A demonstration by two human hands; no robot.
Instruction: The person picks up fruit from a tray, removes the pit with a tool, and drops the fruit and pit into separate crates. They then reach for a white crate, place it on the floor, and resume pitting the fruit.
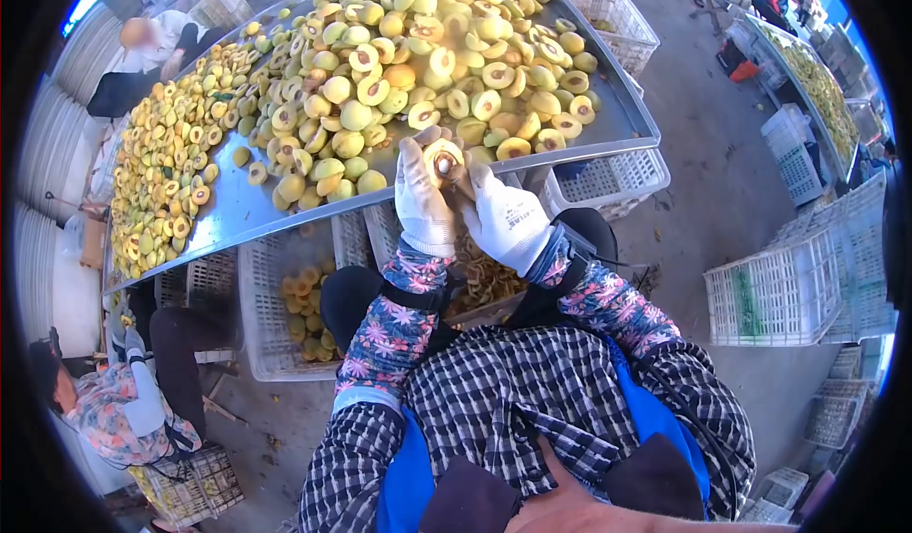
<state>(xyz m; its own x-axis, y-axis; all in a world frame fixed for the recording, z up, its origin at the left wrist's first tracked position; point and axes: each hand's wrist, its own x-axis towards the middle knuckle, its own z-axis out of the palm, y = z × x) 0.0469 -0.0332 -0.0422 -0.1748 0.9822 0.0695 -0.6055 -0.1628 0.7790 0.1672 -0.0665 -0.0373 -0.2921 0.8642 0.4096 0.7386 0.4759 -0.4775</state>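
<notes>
My left hand (424,200), in a white glove, holds a yellow apricot-like fruit half (443,159) with its cut side facing up. A brown hollow with a pale spot shows at its middle. My gloved right hand (510,221) is closed right beside the fruit, its fingertips against or near the fruit's edge. Whatever those fingers grip is hidden. Both hands are at the near rim of a metal table (361,197), where a large heap of yellow-green fruit halves (356,115) lies.
Below the table stand a white crate (256,314) with fruit halves and another container of brownish pieces (484,276). More crates (774,295) stand at the right. One person (123,400) sits at the left, another (157,44) at the table's far left.
</notes>
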